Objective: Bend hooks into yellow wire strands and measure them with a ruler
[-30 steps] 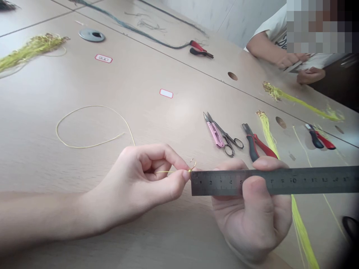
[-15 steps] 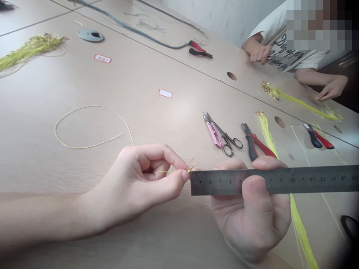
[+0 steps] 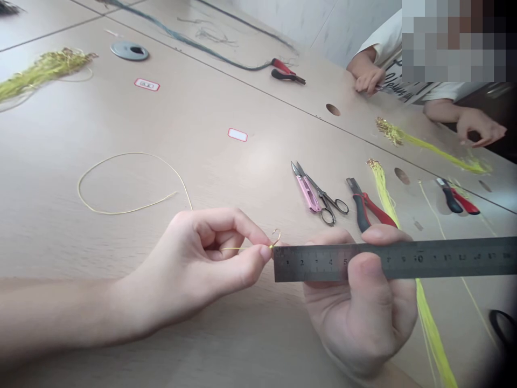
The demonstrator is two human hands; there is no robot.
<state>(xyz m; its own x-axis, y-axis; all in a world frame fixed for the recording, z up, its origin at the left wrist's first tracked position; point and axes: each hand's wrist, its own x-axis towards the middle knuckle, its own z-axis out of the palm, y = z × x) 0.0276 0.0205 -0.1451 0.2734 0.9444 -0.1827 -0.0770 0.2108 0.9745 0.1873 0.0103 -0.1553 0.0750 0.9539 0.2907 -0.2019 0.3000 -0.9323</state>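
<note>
A small gold fish hook (image 3: 277, 237) with yellow line tied to it is pinched between the thumb and forefinger of my left hand (image 3: 218, 250). The line passes through that hand and lies on the table as a loose yellow loop (image 3: 121, 155). My right hand (image 3: 367, 307) grips a steel ruler (image 3: 307, 264) between thumb and fingers, numbers facing me. The ruler's low-number end is right beside the hook and my left fingertips. Part of the right fingers is hidden behind the ruler.
Pink snips (image 3: 307, 191), scissors (image 3: 328, 202) and red-black pliers (image 3: 369, 207) lie beyond the ruler. Yellow line bundles (image 3: 434, 328) run under it at right. Labels (image 3: 237, 134) and a grey disc (image 3: 129, 51) lie farther off. Another person's hands (image 3: 480, 126) are at upper right.
My hands, the hook and the ruler hold nearly the same position. Across the table, the other person's right-side hand has shifted slightly and its fingers have curled.
</note>
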